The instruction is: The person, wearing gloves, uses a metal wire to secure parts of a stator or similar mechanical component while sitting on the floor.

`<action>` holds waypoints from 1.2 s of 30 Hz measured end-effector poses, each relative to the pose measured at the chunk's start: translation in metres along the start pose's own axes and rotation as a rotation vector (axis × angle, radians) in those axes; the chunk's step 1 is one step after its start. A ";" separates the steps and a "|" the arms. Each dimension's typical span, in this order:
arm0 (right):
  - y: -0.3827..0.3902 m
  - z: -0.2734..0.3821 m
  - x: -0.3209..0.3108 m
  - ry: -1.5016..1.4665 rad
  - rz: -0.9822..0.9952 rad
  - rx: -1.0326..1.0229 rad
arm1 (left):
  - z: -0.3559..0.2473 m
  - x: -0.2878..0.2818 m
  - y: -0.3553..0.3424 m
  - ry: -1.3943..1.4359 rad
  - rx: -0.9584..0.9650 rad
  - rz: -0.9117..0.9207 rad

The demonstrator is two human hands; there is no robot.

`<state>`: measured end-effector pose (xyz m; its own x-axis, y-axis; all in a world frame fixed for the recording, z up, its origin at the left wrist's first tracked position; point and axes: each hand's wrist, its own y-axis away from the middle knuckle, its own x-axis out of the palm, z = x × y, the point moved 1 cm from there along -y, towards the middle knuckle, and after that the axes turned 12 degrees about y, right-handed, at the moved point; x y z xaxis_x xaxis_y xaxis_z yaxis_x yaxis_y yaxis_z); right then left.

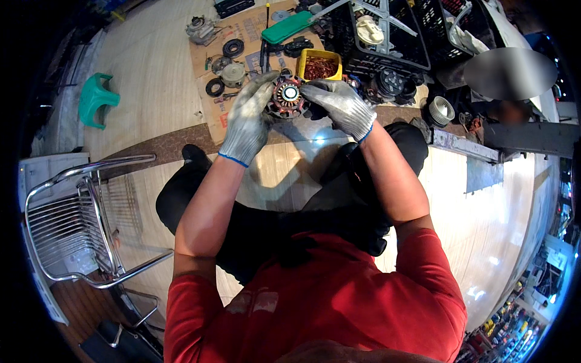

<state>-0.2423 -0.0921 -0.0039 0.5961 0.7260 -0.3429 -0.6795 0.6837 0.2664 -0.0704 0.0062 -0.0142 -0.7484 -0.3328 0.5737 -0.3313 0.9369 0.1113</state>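
In front of me, both my gloved hands hold a round motor part (287, 97). It has a dark, uneven outer body, a ring of copper-coloured segments and a pale round centre turned up toward me. My left hand (250, 109) closes on its left edge, and my right hand (343, 104) grips the right edge with thumb and fingers. Both wear grey-white knit gloves with blue cuffs. Just beyond the part, a yellow tub (339, 60) holds many small copper-coloured pieces.
Flattened cardboard (212, 60) lies under black rings (233, 48), a metal housing (198, 30) and other parts. Black crates (387, 63) stand far right. A green stool (98, 100) and a chrome-framed chair (91, 169) are at left. A white fan wheel (440, 111) sits at right.
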 end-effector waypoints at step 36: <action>0.005 -0.010 -0.012 0.452 -0.059 -0.387 | 0.021 -0.022 -0.005 0.430 -0.393 -0.013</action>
<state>-0.2569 -0.0985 -0.0072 0.4543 0.5257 -0.7192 -0.8078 0.5835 -0.0838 -0.0643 0.0061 -0.0440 -0.4176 -0.3483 0.8392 -0.0393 0.9297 0.3663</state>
